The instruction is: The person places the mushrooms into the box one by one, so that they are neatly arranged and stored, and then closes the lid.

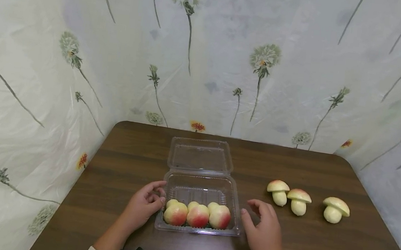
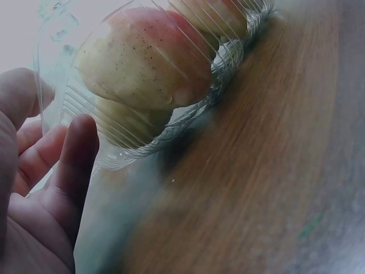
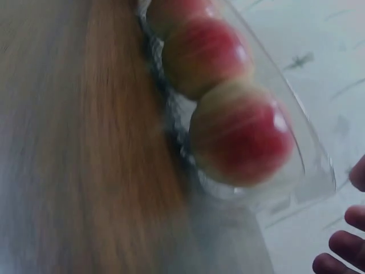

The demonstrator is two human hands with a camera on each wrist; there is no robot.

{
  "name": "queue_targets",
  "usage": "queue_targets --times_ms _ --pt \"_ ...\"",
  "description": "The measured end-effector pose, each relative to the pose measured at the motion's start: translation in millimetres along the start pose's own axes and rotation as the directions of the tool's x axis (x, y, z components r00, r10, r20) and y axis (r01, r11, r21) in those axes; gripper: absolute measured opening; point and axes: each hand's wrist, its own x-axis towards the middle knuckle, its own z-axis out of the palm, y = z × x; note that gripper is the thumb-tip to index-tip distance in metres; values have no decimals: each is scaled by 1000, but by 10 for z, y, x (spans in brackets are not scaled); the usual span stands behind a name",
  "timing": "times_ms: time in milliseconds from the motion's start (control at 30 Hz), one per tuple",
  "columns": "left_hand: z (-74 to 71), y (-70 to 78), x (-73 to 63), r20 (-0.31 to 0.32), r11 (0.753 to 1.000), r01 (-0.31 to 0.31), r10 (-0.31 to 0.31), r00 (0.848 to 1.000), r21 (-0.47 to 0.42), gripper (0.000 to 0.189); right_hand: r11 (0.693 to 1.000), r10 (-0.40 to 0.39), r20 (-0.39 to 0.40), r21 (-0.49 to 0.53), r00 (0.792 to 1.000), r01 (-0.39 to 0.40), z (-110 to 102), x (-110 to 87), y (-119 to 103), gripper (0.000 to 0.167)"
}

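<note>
A clear plastic clamshell box lies on the table with its lid folded back. Three model mushrooms, yellow with red-blushed caps, sit in a row along its near side. My left hand is at the box's left wall, its thumb and index fingertip right at the clear plastic, fingers loosely bent. To the right of the box, my right hand holds nothing; its fingertips are spread a little away from the box wall.
Three more model mushrooms stand cap-up on the right: one beside another, and a third farther right. The dark wooden table ends at a flower-printed curtain behind and at both sides.
</note>
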Motion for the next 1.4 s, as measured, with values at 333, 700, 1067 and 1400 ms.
queue_targets --times_ms 333,700,1067,1400 --pt "-7 2 -8 -4 1000 7 -7 1000 12 49 984 174 -16 45 985 -173 -69 33 253 45" --pt "-2 25 -33 1 1000 24 -24 1000 9 50 953 302 -18 38 953 -301 -118 75 340 67" --pt "7 0 -30 -12 1000 11 -11 1000 15 48 951 308 -47 38 950 -306 -89 114 413 74" --pt "-12 -11 -25 -8 999 -4 4 1000 33 48 950 312 -36 40 950 -310 -44 163 478 81"
